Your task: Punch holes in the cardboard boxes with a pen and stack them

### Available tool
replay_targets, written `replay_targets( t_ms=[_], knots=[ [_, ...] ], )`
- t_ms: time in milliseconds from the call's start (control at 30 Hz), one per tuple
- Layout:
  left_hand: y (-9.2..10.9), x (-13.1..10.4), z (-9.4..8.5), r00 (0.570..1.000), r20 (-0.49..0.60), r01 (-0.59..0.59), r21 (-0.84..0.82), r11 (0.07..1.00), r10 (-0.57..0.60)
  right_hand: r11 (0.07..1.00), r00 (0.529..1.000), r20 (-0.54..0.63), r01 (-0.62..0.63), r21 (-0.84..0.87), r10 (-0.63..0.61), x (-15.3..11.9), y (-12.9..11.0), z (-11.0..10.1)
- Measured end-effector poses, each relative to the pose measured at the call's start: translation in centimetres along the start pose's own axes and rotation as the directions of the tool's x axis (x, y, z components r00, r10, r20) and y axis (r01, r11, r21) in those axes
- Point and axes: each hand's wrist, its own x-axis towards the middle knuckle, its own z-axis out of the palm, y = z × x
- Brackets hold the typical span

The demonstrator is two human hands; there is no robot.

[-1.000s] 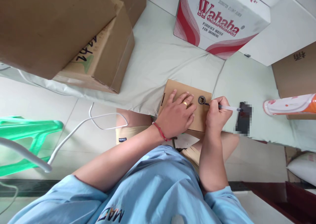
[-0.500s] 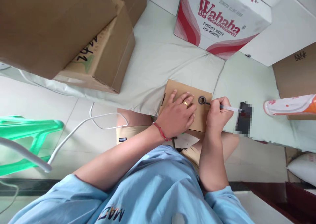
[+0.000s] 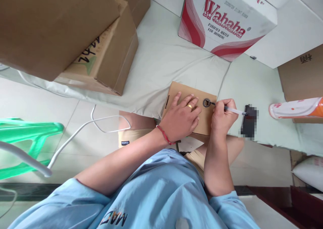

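Observation:
A flat piece of brown cardboard [image 3: 174, 89] lies at the near edge of the cloth-covered table. My left hand [image 3: 180, 118] rests flat on it with fingers spread, a gold ring on one finger. In my right hand [image 3: 223, 116] is a pen [image 3: 236, 110], pinched between the fingers, its tip touching the right side of a dark ring-shaped mark [image 3: 206, 102] with a small square in its middle. The mark sits on the right part of the cardboard.
A dark, partly pixelated object [image 3: 248, 124] lies right of my right hand, then an orange-and-white cylinder [image 3: 295, 108]. Behind stands a Wahaha box [image 3: 227, 23]. Brown cartons [image 3: 116, 50] are at the left, a green stool [image 3: 35, 131] below them.
The pen tip has shifted very slightly around the dark ring-shaped mark. My left hand stays in place on the cardboard.

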Motion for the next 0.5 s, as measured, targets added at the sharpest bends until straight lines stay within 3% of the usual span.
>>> replay_targets(
  t_ms=[500],
  knots=[
    [0.01, -0.04, 0.14, 1.000, -0.011, -0.005, 0.021, 1.000, 0.006, 0.998, 0.998, 0.056, 0.013, 0.060, -0.017, 0.05, -0.94, 0.12]
  ],
)
